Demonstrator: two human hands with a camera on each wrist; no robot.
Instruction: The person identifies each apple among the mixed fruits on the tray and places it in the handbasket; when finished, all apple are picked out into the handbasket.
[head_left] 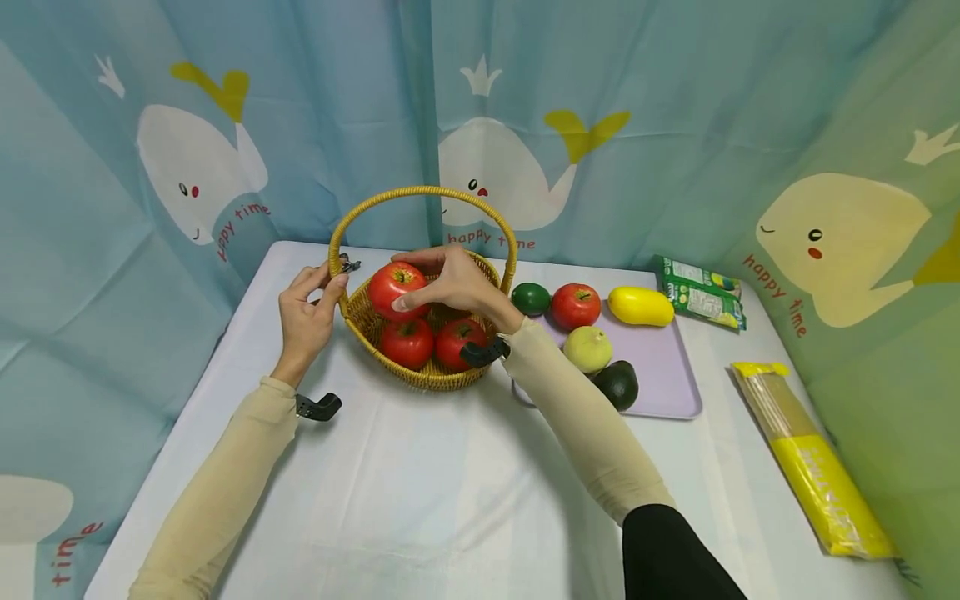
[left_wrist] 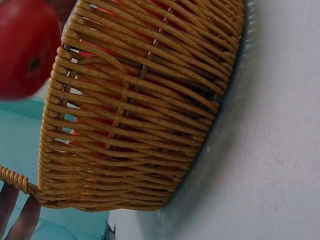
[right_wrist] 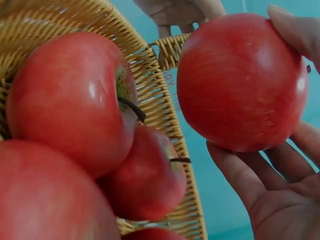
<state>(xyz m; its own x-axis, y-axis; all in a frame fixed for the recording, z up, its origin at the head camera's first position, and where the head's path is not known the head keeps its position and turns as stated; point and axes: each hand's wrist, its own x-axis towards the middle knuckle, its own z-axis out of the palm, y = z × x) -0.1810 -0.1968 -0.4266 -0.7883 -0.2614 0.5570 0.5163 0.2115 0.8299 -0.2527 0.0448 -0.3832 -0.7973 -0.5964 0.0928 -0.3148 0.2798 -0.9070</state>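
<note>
A wicker basket [head_left: 435,381] with a tall arched handle stands on the table, several red apples [right_wrist: 75,100] inside it. My left hand [head_left: 306,321] grips the foot of the handle at the basket's left side; only its fingertips [left_wrist: 25,220] show in the left wrist view. Between thumb and fingers, my right hand [head_left: 463,285] holds a red apple [head_left: 396,292] above the left part of the basket. That held apple [right_wrist: 242,82] is apart from the others in the right wrist view. In the head view, the right hand and wrist hide part of the basket's inside.
Right of the basket lies a lilac tray [head_left: 667,392] bearing a red apple [head_left: 576,306], a yellow oblong fruit [head_left: 641,306], a pale round fruit [head_left: 587,349], an avocado [head_left: 618,385] and a small green fruit [head_left: 531,298]. Green packets [head_left: 701,292] and a yellow noodle pack [head_left: 817,467] lie farther right.
</note>
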